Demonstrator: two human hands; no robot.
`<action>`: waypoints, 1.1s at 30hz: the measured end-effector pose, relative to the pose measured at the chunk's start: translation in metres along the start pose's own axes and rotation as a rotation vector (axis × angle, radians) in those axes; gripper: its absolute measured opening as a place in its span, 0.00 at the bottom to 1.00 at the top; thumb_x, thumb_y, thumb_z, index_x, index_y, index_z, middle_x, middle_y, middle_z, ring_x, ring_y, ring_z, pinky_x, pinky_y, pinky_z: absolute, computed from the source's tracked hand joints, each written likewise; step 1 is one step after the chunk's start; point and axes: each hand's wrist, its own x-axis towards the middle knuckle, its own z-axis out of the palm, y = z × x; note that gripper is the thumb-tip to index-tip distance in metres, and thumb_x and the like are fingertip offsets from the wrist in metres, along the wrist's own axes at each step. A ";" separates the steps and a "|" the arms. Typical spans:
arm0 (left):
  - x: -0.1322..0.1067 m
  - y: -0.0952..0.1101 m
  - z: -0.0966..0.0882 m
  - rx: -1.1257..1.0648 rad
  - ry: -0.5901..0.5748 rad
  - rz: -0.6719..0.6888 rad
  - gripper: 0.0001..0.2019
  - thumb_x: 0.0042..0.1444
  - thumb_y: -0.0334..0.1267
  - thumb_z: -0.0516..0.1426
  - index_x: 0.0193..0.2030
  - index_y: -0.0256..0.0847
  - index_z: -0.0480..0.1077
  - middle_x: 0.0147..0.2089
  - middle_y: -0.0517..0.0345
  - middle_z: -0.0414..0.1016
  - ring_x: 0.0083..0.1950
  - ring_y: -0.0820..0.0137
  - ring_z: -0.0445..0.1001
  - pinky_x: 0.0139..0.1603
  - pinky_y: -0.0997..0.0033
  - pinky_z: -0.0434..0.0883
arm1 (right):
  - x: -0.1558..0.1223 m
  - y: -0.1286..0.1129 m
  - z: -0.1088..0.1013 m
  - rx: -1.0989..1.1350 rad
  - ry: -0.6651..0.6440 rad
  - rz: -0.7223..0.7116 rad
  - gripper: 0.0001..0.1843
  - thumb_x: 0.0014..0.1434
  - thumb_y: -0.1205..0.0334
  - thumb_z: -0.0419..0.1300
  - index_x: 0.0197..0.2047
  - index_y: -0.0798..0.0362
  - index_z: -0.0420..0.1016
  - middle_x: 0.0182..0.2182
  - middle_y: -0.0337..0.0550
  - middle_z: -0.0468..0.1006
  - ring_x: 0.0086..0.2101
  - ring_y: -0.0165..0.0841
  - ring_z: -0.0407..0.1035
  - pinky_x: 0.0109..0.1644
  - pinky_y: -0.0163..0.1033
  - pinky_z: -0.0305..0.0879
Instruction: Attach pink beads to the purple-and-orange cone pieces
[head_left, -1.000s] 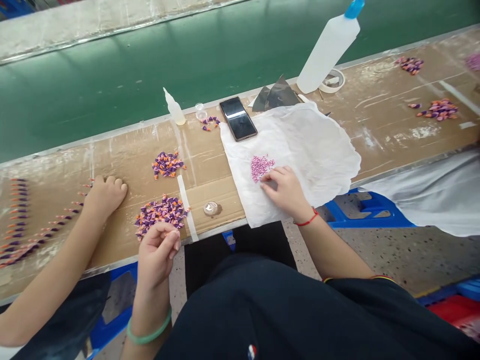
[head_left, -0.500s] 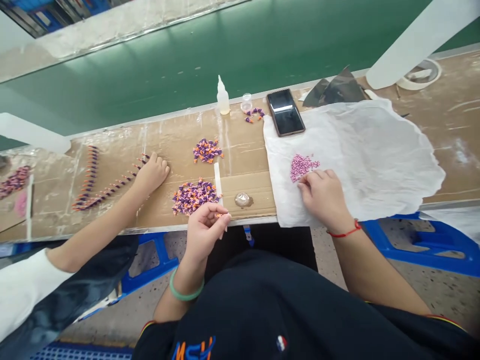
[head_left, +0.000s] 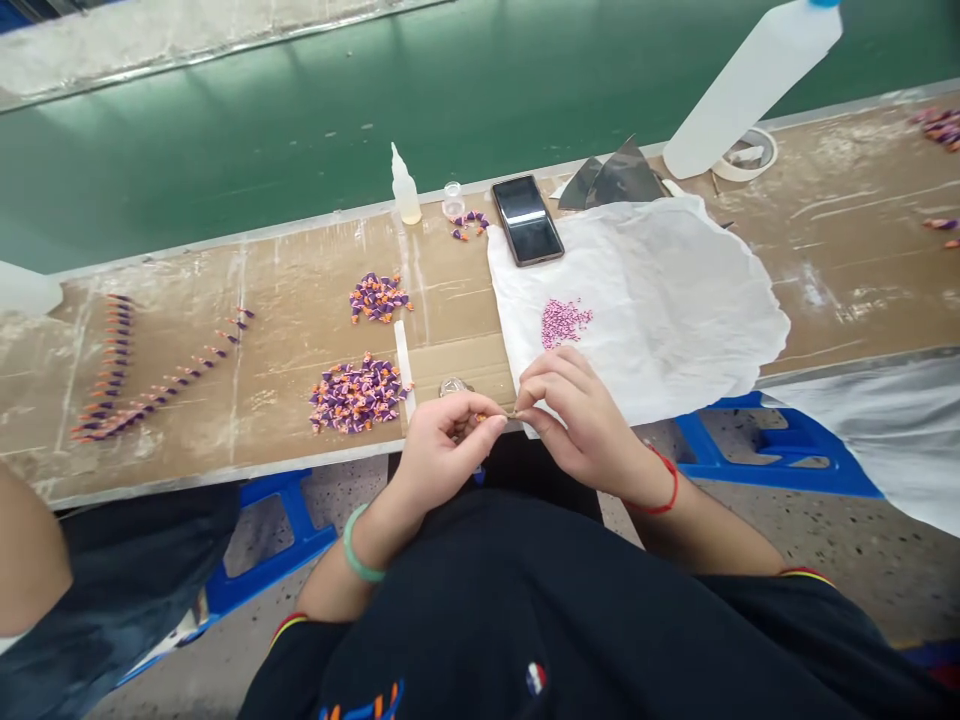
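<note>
The left hand (head_left: pixel 442 447) pinched a small orange piece (head_left: pixel 481 418) over the bench's (head_left: pixel 289 365) near edge. The right hand (head_left: pixel 581 420), fingertips narrowed, met it; their contents could not be determined. Purple-and-orange pieces (head_left: pixel 358 396) lay heaped left, pink beads (head_left: pixel 566 322) on white cloth (head_left: pixel 675 300) right. Blue-and-orange shirt lettering (head_left: pixel 375 708), cut off, was unreadable.

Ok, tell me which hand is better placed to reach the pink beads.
Right, most likely. The right hand is just on the near side of the pink beads; the left hand is farther from them, nearer the larger purple pile, and seems to pinch an orange piece.
</note>
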 end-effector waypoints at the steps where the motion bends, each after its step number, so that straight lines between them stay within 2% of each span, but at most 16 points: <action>1: 0.001 0.000 0.001 0.001 -0.005 0.010 0.09 0.58 0.39 0.60 0.30 0.37 0.73 0.20 0.62 0.68 0.19 0.77 0.62 0.21 0.77 0.60 | 0.001 -0.002 0.000 -0.010 -0.003 -0.020 0.09 0.68 0.73 0.53 0.37 0.49 0.61 0.33 0.42 0.69 0.36 0.37 0.62 0.42 0.46 0.61; 6: 0.001 0.000 0.000 0.051 0.010 0.035 0.09 0.58 0.38 0.59 0.29 0.36 0.73 0.20 0.62 0.67 0.20 0.77 0.61 0.20 0.78 0.59 | 0.003 -0.006 0.002 -0.119 -0.023 -0.084 0.09 0.68 0.73 0.52 0.38 0.50 0.62 0.33 0.45 0.70 0.36 0.38 0.61 0.41 0.46 0.63; 11: 0.003 0.000 0.002 0.116 0.037 0.030 0.08 0.55 0.37 0.59 0.28 0.37 0.72 0.20 0.63 0.65 0.19 0.78 0.59 0.20 0.78 0.57 | 0.006 -0.011 0.002 -0.173 -0.038 -0.086 0.09 0.66 0.74 0.52 0.37 0.51 0.63 0.33 0.46 0.71 0.36 0.39 0.60 0.41 0.46 0.64; 14: 0.003 0.000 0.004 0.069 0.071 -0.012 0.10 0.53 0.40 0.61 0.25 0.39 0.69 0.19 0.64 0.63 0.19 0.77 0.59 0.20 0.77 0.57 | 0.007 -0.014 0.002 -0.101 -0.013 -0.040 0.09 0.67 0.73 0.53 0.36 0.50 0.64 0.31 0.44 0.71 0.35 0.38 0.62 0.40 0.45 0.63; 17: 0.001 0.000 0.005 0.007 0.084 -0.025 0.11 0.53 0.42 0.61 0.25 0.40 0.68 0.19 0.63 0.63 0.20 0.76 0.59 0.20 0.76 0.58 | 0.007 -0.016 0.001 0.068 0.001 0.096 0.06 0.66 0.69 0.56 0.36 0.49 0.65 0.30 0.41 0.72 0.33 0.36 0.65 0.38 0.43 0.63; 20: -0.001 0.001 0.004 -0.002 0.081 -0.017 0.10 0.53 0.40 0.60 0.25 0.40 0.69 0.19 0.62 0.65 0.20 0.76 0.61 0.20 0.76 0.59 | 0.007 -0.017 0.001 0.170 -0.013 0.196 0.07 0.63 0.69 0.57 0.34 0.49 0.66 0.28 0.38 0.72 0.30 0.33 0.65 0.35 0.39 0.62; 28: -0.001 -0.001 -0.002 0.064 0.049 0.008 0.07 0.52 0.36 0.58 0.24 0.39 0.68 0.19 0.63 0.64 0.19 0.77 0.60 0.20 0.77 0.58 | 0.010 -0.015 0.005 0.186 -0.042 0.205 0.08 0.58 0.72 0.56 0.30 0.50 0.65 0.25 0.37 0.71 0.28 0.31 0.64 0.32 0.36 0.61; 33: -0.001 0.000 -0.005 0.061 0.024 -0.019 0.08 0.52 0.37 0.59 0.25 0.39 0.68 0.19 0.64 0.63 0.20 0.78 0.59 0.20 0.77 0.57 | 0.013 -0.016 0.006 0.222 -0.093 0.197 0.08 0.55 0.72 0.56 0.29 0.50 0.65 0.24 0.36 0.71 0.27 0.30 0.64 0.31 0.35 0.61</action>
